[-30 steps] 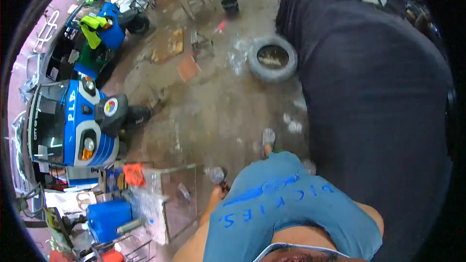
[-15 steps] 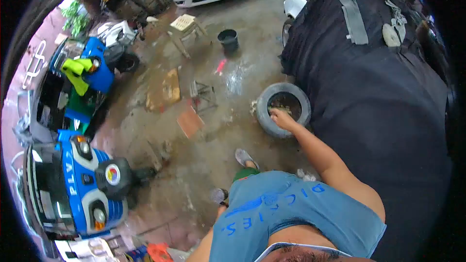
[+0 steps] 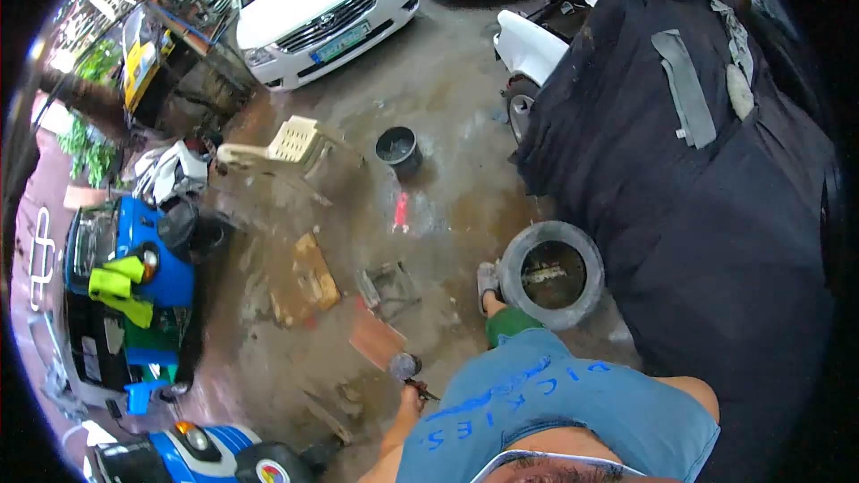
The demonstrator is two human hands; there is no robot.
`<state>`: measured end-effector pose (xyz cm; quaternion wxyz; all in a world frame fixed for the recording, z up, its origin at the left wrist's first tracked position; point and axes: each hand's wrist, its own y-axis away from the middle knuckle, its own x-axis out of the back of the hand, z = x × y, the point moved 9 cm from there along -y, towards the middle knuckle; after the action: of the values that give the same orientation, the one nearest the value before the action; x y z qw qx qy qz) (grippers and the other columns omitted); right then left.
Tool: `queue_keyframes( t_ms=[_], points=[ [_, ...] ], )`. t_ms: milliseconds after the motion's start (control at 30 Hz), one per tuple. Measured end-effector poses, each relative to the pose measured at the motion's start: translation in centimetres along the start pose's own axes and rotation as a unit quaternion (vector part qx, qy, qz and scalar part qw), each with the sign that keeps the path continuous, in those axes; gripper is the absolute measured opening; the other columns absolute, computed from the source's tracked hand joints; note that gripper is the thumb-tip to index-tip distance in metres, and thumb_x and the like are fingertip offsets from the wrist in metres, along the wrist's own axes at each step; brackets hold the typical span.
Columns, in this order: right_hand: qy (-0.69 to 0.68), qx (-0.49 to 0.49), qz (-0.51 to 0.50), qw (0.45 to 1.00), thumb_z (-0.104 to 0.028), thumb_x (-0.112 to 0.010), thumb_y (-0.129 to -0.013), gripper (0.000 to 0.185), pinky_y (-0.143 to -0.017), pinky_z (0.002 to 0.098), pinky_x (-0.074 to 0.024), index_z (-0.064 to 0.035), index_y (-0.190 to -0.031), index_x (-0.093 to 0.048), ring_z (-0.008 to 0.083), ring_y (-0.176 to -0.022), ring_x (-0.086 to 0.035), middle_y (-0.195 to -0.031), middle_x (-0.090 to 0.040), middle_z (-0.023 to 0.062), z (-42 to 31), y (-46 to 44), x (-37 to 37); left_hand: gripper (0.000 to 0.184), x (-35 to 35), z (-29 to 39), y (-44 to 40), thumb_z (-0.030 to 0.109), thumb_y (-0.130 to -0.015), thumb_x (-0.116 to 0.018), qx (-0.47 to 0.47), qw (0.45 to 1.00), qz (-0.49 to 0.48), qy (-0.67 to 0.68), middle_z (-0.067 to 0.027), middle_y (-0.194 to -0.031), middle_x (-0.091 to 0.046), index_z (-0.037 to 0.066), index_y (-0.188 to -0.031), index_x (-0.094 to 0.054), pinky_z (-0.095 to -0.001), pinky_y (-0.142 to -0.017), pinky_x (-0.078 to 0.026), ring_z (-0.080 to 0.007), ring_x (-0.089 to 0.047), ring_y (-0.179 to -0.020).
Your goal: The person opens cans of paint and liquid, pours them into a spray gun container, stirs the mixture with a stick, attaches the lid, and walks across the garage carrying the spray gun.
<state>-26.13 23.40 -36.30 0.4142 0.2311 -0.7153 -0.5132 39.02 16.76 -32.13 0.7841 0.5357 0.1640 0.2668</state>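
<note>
My left hand is low in front of my body, left of my blue shirt. Its fingers are wrapped round something with a clear, roundish top, like a cup or bag; a thin dark piece sticks out beside the fingers. My right hand does not show; only part of the bare right arm is visible beside the shirt. One sandalled foot is forward, touching or very near a grey tire that lies flat on the wet floor with debris inside.
A dark fabric cover drapes a large shape on the right. Ahead are a black bucket, a cream plastic chair, a low stool, boards and a white car. Blue three-wheelers stand left.
The view has shifted forward, bringing the white car, bucket and chair further into frame. My right hand, seen over the tire half a second ago, has dropped out of sight.
</note>
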Motion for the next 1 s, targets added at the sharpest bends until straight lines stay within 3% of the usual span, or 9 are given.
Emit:
queue_keyframes(
  t_ms=[133,267,333,367,433,600,800,867,1000],
  points=[
    [-0.031,0.034,0.024,0.999,-0.026,-0.063,-0.084,0.033,-0.087,0.0534,-0.0528,-0.0036,-0.105,-0.073,0.0443,-0.101,-0.067,-0.105,-0.072,0.0243,-11.2,-5.5,11.4,0.023,-12.9,15.1,2.2,0.026,-0.096,-0.052,-0.242,0.917,-0.131,-0.29,-0.0114,-0.089,-0.063,0.007,-0.106,-0.06,-0.0457,-0.082,-0.047,-0.0271,-0.06,-0.082],
    [-0.018,0.132,0.12,0.984,-0.026,-0.066,-0.081,0.031,-0.085,0.0533,-0.0532,-0.0037,-0.102,-0.075,0.0439,-0.1,-0.067,-0.102,-0.073,0.023,-28.4,-12.0,29.5,0.026,-24.0,25.1,1.7,0.027,-0.096,-0.054,-0.405,0.8,-0.426,-0.12,-0.0117,-0.089,-0.064,0.006,-0.108,-0.063,-0.0461,-0.075,-0.049,-0.0275,-0.061,-0.081],
    [0.043,0.273,0.19,0.942,-0.03,-0.065,-0.086,0.039,-0.078,0.0504,-0.0561,0.0026,-0.105,-0.073,0.0417,-0.092,-0.071,-0.104,-0.073,0.025,-36.4,-23.3,36.2,0.027,-26.8,29.9,-0.4,0.027,-0.095,-0.054,-0.368,0.831,-0.379,-0.175,-0.0117,-0.09,-0.064,0.005,-0.108,-0.063,-0.0462,-0.074,-0.049,-0.0275,-0.061,-0.08],
    [-0.013,0.194,0.196,0.961,-0.032,-0.064,-0.086,0.038,-0.078,0.0506,-0.0555,0.0016,-0.102,-0.073,0.0425,-0.093,-0.071,-0.101,-0.073,0.0252,-41.2,-21.0,42.9,0.027,-28.2,31.9,-2.2,0.026,-0.095,-0.054,-0.329,0.859,-0.329,-0.214,-0.0117,-0.09,-0.064,0.005,-0.108,-0.063,-0.0463,-0.073,-0.049,-0.0275,-0.061,-0.08],
    [-0.039,0.219,0.156,0.962,-0.031,-0.064,-0.087,0.044,-0.092,0.0491,-0.0516,-0.0008,-0.118,-0.066,0.0403,-0.112,-0.066,-0.118,-0.069,0.0246,-52.2,-15.1,53.7,0.027,-30.6,36.1,-5.7,0.026,-0.094,-0.055,-0.247,0.901,-0.247,-0.256,-0.0117,-0.09,-0.065,0.004,-0.108,-0.064,-0.0464,-0.072,-0.049,-0.0275,-0.061,-0.08],
    [-0.067,0.367,0.271,0.888,-0.028,-0.062,-0.088,0.046,-0.097,0.0481,-0.0499,-0.0019,-0.125,-0.063,0.0415,-0.117,-0.062,-0.124,-0.066,0.0242,-69.7,-15.6,71.1,0.028,-40.1,47.4,-13.7,0.024,-0.093,-0.057,-0.127,0.959,-0.138,-0.211,-0.0116,-0.091,-0.066,0.003,-0.109,-0.065,-0.0467,-0.069,-0.049,-0.0276,-0.062,-0.079],
    [-0.06,0.151,0.207,0.965,-0.04,-0.067,-0.087,0.058,-0.1,0.0475,-0.049,-0.001,-0.129,-0.062,0.0412,-0.121,-0.061,-0.129,-0.064,0.0266,-67.6,-26.7,76.6,0.029,-53.9,64.5,-18.9,0.022,-0.092,-0.059,-0.041,0.975,-0.092,-0.2,-0.0116,-0.091,-0.067,0.001,-0.11,-0.066,-0.047,-0.066,-0.049,-0.0276,-0.062,-0.077],
    [-0.18,0.131,0.219,0.95,-0.04,-0.067,-0.088,0.074,-0.112,0.0434,-0.04,0.0012,-0.146,-0.048,0.0394,-0.138,-0.048,-0.147,-0.052,0.0248,-66.0,-27.5,77.2,0.029,-59.5,69.8,-19.8,0.021,-0.091,-0.059,-0.021,0.973,-0.085,-0.212,-0.0115,-0.092,-0.068,0.001,-0.11,-0.066,-0.0472,-0.065,-0.049,-0.0276,-0.062,-0.077],
    [-0.462,0.138,0.001,0.876,-0.048,-0.053,-0.101,0.061,-0.107,0.0456,-0.0437,-0.004,-0.143,-0.055,0.0315,-0.128,-0.056,-0.144,-0.056,0.0202,-67.6,-30.6,75.7,0.027,-70.4,80.0,-24.7,0.019,-0.089,-0.061,-0.039,0.959,-0.093,-0.265,-0.0115,-0.091,-0.069,0.001,-0.109,-0.067,-0.048,-0.064,-0.049,-0.028,-0.063,-0.077]
  ],
)
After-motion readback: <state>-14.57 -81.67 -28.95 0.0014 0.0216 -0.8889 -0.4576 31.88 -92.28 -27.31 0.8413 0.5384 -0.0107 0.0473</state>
